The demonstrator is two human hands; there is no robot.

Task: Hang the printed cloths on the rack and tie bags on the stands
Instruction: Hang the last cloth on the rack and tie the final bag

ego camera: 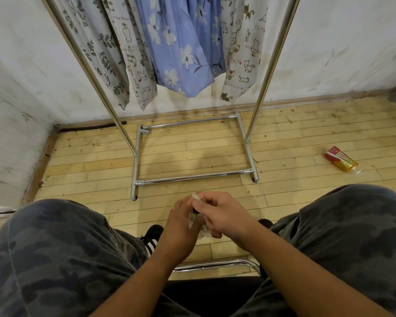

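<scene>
Cloths first: four printed cloths [176, 49] hang side by side from the top of the rack [193, 176]. One has leaves, two have little cats, and a blue one with white flowers hangs between the two cat ones. I judge the hanging part of the task is done, or nearly done, though the top bar is outside the view. No bag is tied on the two upright poles, as far as they are visible, so the tying part is not yet done.

The crumpled bundle [196, 198], pale and thin, is probably a bag, but it is too hidden to be sure. It is low in front of the person, between the knees, well apart from the rack. Both hands meet on it. The left hand [181, 217] has its grip curled round the lower part. The right hand [224, 216] has its grip pinching the upper edge with bent fingers, and the two hands touch each other.

On the wooden floor [192, 152], to the right of the rack, lies a red and yellow packet [340, 159].
</scene>
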